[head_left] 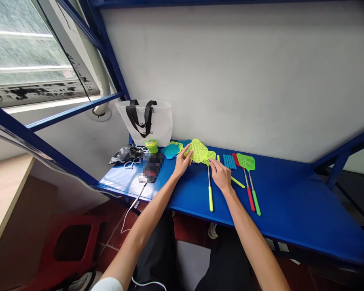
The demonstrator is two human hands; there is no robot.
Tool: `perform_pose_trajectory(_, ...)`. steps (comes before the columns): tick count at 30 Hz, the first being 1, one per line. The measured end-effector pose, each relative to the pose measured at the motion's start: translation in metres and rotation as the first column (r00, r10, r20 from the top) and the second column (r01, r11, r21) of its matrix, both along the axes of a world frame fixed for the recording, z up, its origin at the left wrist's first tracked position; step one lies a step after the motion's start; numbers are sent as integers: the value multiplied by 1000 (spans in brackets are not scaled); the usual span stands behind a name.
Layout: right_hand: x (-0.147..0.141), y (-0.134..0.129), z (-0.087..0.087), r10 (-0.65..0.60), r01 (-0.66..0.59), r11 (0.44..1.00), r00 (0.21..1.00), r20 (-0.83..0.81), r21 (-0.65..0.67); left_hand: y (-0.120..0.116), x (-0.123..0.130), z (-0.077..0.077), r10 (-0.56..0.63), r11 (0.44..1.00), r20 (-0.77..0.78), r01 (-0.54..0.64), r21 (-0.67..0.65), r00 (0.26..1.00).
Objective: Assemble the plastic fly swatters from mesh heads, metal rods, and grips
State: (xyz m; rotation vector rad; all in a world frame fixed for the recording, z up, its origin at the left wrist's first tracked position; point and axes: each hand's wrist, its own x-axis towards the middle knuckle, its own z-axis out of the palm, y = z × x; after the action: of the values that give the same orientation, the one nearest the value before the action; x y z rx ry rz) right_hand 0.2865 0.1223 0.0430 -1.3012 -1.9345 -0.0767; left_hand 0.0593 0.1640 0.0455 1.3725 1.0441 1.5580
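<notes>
My left hand (183, 161) is closed on the edge of a yellow-green fly swatter head (196, 150), held up over the blue board (185, 194). At the narrow end of this head, my right hand (221, 174) has its fingers pinched together, apparently on the thin metal rod; the fingers partly hide it. Behind and below lies another yellow fly swatter with a metal rod and a yellow handle (210, 199). A loose yellow grip (238, 182) rests beside my right hand. Blue swatter heads (170, 151) lie left of my left hand.
Several blue grips (229, 162), a red swatter handle (250, 199) and a green fly swatter (246, 161) lie to the right. On the left are a phone (154, 165) with a cable, a green-lidded tub (151, 146), a black plastic bag (124, 154) and a white tote bag (164, 121).
</notes>
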Motion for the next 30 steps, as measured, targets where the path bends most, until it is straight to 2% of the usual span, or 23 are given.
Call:
perform_pose_trajectory(3, 0, 0, 0, 11, -11, 1000, 1000, -6, -12, -2, -2, 4, 9, 1000, -35, -8, 15, 999)
perform_pose_trajectory(8, 1, -1, 2, 14, -15, 1000, 1000, -20, -15, -3, -2, 7, -26, 1000, 7, 26, 0, 1000)
perform_pose_trajectory(23, 0, -3, 7, -1, 2, 1000, 998, -64, 16, 7, -2, -2, -115, 983, 129, 131, -127, 985)
perform_pose_trajectory(30, -1, -4, 9, -5, 8, 999, 997, -78, 40, 6, -1, -3, -174, 948, 266, 235, -215, 948)
